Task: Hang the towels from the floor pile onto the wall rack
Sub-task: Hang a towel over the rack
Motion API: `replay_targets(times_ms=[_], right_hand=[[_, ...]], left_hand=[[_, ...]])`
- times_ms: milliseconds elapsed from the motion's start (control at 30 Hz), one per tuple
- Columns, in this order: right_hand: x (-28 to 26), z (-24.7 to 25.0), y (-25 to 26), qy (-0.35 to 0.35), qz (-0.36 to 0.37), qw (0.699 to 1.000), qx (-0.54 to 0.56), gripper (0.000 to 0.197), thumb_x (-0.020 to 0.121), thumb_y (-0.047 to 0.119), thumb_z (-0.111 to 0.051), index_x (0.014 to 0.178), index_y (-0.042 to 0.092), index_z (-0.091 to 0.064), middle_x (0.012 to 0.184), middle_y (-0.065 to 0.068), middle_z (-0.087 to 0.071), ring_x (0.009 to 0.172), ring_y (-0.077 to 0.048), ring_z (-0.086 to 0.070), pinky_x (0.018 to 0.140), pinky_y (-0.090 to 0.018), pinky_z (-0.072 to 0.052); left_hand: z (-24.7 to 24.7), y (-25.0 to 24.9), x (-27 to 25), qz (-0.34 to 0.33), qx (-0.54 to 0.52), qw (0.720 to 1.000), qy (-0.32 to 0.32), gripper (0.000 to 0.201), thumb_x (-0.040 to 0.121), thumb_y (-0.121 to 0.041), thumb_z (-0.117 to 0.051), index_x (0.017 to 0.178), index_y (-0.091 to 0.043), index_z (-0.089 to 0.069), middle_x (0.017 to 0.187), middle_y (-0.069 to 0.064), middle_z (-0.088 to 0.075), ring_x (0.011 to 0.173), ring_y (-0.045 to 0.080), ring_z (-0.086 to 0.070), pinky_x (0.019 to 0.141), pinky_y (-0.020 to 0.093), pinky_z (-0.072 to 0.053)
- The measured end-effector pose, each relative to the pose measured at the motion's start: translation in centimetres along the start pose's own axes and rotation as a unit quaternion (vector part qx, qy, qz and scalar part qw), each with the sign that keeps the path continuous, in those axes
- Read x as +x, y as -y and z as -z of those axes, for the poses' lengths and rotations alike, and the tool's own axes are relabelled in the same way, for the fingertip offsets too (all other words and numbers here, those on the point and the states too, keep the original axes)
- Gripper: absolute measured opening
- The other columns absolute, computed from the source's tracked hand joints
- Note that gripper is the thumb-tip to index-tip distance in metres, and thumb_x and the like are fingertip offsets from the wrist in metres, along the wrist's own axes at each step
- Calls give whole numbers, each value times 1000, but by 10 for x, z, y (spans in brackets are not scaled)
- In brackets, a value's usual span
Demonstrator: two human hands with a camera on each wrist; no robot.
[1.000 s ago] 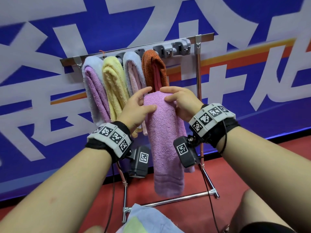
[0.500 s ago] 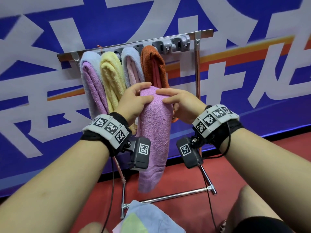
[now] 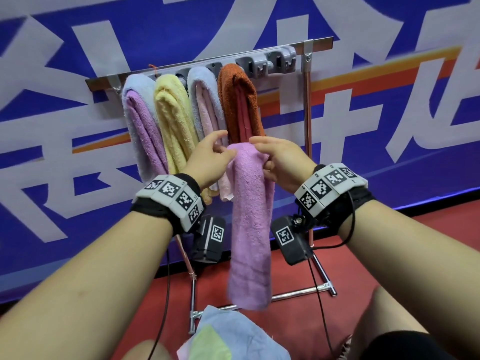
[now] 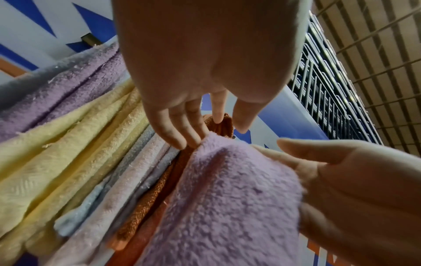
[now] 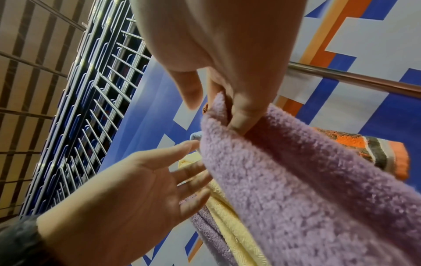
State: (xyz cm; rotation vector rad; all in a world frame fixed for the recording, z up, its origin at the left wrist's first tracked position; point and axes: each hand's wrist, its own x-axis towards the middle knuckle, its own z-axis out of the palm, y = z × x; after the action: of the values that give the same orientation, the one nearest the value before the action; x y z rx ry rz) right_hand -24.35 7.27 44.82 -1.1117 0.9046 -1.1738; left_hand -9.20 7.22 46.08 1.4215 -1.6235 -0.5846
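Observation:
A folded lilac-pink towel hangs in front of the rack, below the orange towel. My right hand holds its top fold, with a finger tucked into the pile of the towel. My left hand is beside the fold with straight fingers that touch the towel's edge. The rack bar carries a lavender towel, a yellow one, a blue-and-pink one and the orange one. Grey hooks at the right end are bare.
A pile of light blue and green cloths lies on the red floor by my knees. The rack's metal post and foot bar stand just right of the hanging towel. A blue printed wall is behind.
My left hand has loosened from gripping the towel's top and its fingers have straightened. The towel's lower end swung left, then back under my hands.

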Motion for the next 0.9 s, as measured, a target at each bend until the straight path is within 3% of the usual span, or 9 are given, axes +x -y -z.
replay_targets(times_ms=[133, 233, 367, 467, 600, 667, 767, 833, 900], right_hand=[[10, 0, 3, 5, -30, 997, 64, 40, 94, 29, -52, 129, 9, -50, 124, -11, -59, 113, -24, -57, 97, -39, -47], [10, 1, 10, 19, -33, 995, 96, 41, 96, 32, -45, 131, 11, -46, 123, -10, -58, 111, -21, -56, 86, -32, -46], [8, 1, 20, 21, -11, 994, 106, 57, 97, 34, -41, 146, 7, -29, 148, -14, -38, 133, -24, -41, 99, -33, -32], [7, 3, 26, 22, 5, 995, 100, 56, 97, 37, -41, 145, 10, -32, 148, -12, -38, 128, -21, -44, 99, -32, -33], [6, 5, 31, -13, 23, 999, 35, 48, 91, 41, -49, 133, 17, -50, 132, -3, -55, 115, -15, -53, 91, -27, -39], [6, 10, 34, -29, 34, 999, 25, 27, 97, 34, -43, 108, 18, -61, 101, 1, -67, 85, -7, -62, 68, -20, -42], [5, 18, 39, -44, 56, 997, 26, 28, 98, 30, -41, 80, 18, -60, 65, 5, -65, 51, -1, -58, 43, -13, -40], [4, 23, 42, -40, 61, 997, 33, 33, 99, 30, -39, 95, 9, -64, 83, -6, -67, 57, -5, -60, 46, -12, -42], [0, 28, 46, -40, 62, 997, 34, 48, 100, 32, -36, 131, -2, -51, 128, -16, -58, 91, -17, -65, 63, -16, -44]], left_hand=[[-8, 4, -4, 32, -10, 999, -8, 36, 95, -28, -53, 131, -19, -51, 82, 3, -58, 72, 16, -55, 76, 34, -51], [-15, -5, -14, 68, -83, 991, 81, 33, 103, -34, -35, 135, -26, -38, 73, 8, -63, 54, 12, -56, 53, 21, -46], [-31, -13, -25, 118, -121, 968, 187, 59, 91, -69, -20, 141, -38, -18, 93, 12, -72, 83, 24, -71, 68, 28, -56], [-43, -15, -19, 128, -148, 960, 199, 105, 60, -86, -25, 151, -36, -10, 118, 7, -67, 100, 18, -68, 67, 30, -55], [-46, -29, -17, 79, -190, 966, 158, 90, 72, -85, -23, 150, -43, -8, 157, -9, -21, 138, 7, -29, 92, 40, -43], [-47, -35, -17, 53, -196, 971, 128, 72, 87, -74, -19, 150, -41, -13, 149, -24, -22, 127, -5, -30, 102, 44, -34], [-49, -41, -15, 52, -206, 972, 104, 58, 95, -64, -15, 146, -40, -25, 127, -28, -39, 111, -11, -40, 107, 46, -29], [-52, -44, -13, 58, -216, 968, 110, 62, 94, -64, -14, 149, -35, -21, 144, -20, -36, 129, -2, -36, 110, 48, -26], [-61, -48, -10, 58, -226, 964, 126, 65, 93, -66, -13, 150, -36, -19, 151, -12, -31, 138, 6, -30, 108, 48, -27]])
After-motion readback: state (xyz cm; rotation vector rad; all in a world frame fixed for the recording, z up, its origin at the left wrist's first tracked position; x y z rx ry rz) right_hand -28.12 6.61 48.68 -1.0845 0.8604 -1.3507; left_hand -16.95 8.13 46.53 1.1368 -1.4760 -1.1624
